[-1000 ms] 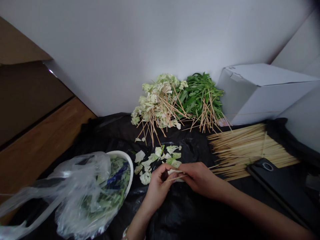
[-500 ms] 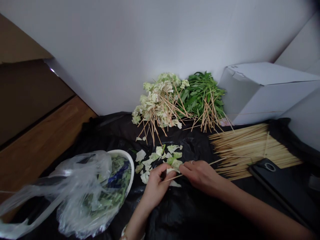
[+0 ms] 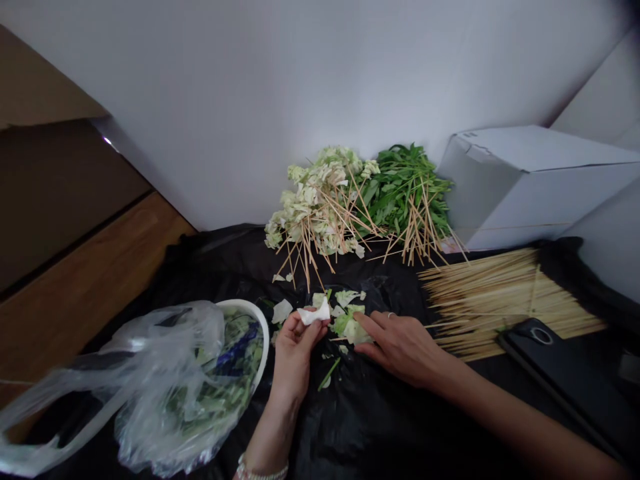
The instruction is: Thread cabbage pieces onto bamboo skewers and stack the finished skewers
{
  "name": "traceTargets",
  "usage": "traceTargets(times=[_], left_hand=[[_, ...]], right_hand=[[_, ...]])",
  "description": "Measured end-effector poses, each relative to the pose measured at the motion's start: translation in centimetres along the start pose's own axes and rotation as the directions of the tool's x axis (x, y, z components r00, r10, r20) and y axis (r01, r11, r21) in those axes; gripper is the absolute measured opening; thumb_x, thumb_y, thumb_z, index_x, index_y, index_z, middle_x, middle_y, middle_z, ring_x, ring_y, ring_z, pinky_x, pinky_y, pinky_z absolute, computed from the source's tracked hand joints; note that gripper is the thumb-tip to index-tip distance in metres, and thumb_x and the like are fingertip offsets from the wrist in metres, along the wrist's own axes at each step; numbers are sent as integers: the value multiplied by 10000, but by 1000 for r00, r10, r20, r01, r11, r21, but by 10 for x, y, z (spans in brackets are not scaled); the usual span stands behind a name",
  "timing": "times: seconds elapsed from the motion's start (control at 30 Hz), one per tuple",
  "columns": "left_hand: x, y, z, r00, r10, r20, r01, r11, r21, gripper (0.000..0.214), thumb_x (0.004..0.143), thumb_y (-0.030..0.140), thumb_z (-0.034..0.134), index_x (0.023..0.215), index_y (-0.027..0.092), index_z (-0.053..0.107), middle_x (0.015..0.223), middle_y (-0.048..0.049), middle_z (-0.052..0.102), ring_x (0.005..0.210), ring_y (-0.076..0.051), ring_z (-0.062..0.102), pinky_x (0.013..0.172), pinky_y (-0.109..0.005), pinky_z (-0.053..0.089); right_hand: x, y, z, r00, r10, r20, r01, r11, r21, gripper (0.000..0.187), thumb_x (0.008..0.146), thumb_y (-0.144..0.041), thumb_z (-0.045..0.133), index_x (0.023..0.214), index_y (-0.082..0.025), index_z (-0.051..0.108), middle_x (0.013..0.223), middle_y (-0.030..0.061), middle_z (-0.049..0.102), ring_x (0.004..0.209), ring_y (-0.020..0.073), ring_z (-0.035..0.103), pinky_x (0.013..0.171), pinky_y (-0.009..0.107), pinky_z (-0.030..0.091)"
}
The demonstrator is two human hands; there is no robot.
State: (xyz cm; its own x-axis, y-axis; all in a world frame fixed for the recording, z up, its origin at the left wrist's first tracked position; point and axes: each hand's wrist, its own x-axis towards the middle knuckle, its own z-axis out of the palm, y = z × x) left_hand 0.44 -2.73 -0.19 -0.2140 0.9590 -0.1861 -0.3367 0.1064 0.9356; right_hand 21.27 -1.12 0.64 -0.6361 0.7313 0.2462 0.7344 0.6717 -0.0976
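My left hand (image 3: 294, 350) pinches a pale cabbage piece (image 3: 314, 314) between thumb and fingertips, lifted a little above the black sheet. My right hand (image 3: 400, 343) lies low beside it and holds a thin bamboo skewer with green-white cabbage pieces (image 3: 354, 328) threaded at its tip. Loose cabbage pieces (image 3: 345, 298) are scattered just beyond both hands. A small green scrap (image 3: 329, 375) lies below them.
A white bowl (image 3: 250, 313) of greens under a clear plastic bag (image 3: 135, 380) sits at left. Skewered cabbage (image 3: 313, 207) and skewered leafy greens (image 3: 405, 190) are heaped at the wall. Bare skewers (image 3: 500, 293), a black phone (image 3: 560, 363) and a white box (image 3: 530, 183) lie right.
My left hand has left the skewer, moved up and left, and picked up a loose cabbage piece. My right hand slid slightly forward with the skewer.
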Motion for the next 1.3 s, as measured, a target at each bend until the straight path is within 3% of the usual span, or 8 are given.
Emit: traceTargets(times=[0.07, 0.13, 0.27, 0.33, 0.7, 0.9, 1.1, 1.3], left_hand=[[1, 0, -1, 999, 3, -40, -3, 1000, 9, 309, 719, 269, 809, 964, 163, 652, 925, -22, 720, 824, -109, 679, 716, -174, 518], [2, 0, -1, 998, 16, -62, -16, 1000, 13, 298, 700, 263, 822, 918, 162, 647, 868, -8, 718, 761, -95, 672, 662, -156, 507], [0, -3, 1, 997, 43, -67, -43, 999, 1, 305, 670, 268, 839, 860, 162, 625, 794, 7, 705, 744, -114, 680, 693, -197, 535], [-1, -4, 2, 997, 58, -60, -57, 998, 13, 302, 672, 276, 836, 847, 160, 619, 779, 2, 707, 746, -123, 683, 715, -221, 547], [-2, -3, 7, 991, 129, -35, -125, 989, 80, 264, 699, 287, 812, 804, 162, 604, 775, -20, 730, 765, -161, 721, 736, -259, 579], [-5, -2, 8, 976, 214, -45, -201, 960, 196, 212, 705, 280, 793, 785, 167, 632, 764, -34, 745, 761, -183, 735, 714, -269, 588], [-8, -10, 7, 945, 320, -68, -282, 902, 327, 140, 726, 250, 765, 788, 177, 662, 724, -19, 742, 686, -172, 732, 639, -234, 578], [-14, -16, 3, 916, 400, -16, -324, 764, 558, 122, 798, 287, 724, 868, 192, 695, 733, -13, 742, 651, -157, 717, 612, -226, 547]], right_hand=[[1, 0, -4, 1000, -1, -8, 1, 1000, 13, 210, 988, -280, 442, 1081, -174, 598, 850, 33, 636, 721, 169, 588, 577, 278, 337], [0, 0, -6, 999, -7, -54, 9, 1000, 27, 205, 933, -111, 431, 990, -178, 616, 815, 23, 616, 704, 157, 561, 583, 276, 328], [-2, 3, 0, 960, -79, -269, 85, 996, 12, 383, 862, -16, 433, 1178, -160, 595, 800, 15, 596, 689, 154, 533, 605, 283, 334], [-4, 3, 3, 944, -110, -312, 108, 994, -22, 433, 866, -16, 436, 1251, -164, 569, 757, -4, 578, 641, 148, 515, 600, 291, 325], [-8, 3, 10, 960, -94, -263, 76, 994, -75, 484, 838, -8, 461, 1277, -175, 579, 708, -31, 558, 566, 122, 517, 566, 298, 297], [-9, 2, 11, 966, -66, -252, 46, 995, -84, 483, 825, -15, 482, 1268, -175, 592, 709, -28, 579, 555, 121, 532, 555, 294, 305], [-10, -2, 10, 973, -45, -228, 27, 996, -84, 505, 784, 1, 486, 1248, -157, 606, 706, -24, 595, 526, 124, 531, 524, 305, 289], [-11, -7, 9, 980, -14, -197, 3, 998, -55, 463, 790, -11, 488, 1212, -151, 618, 706, -24, 602, 525, 115, 532, 518, 306, 279]])
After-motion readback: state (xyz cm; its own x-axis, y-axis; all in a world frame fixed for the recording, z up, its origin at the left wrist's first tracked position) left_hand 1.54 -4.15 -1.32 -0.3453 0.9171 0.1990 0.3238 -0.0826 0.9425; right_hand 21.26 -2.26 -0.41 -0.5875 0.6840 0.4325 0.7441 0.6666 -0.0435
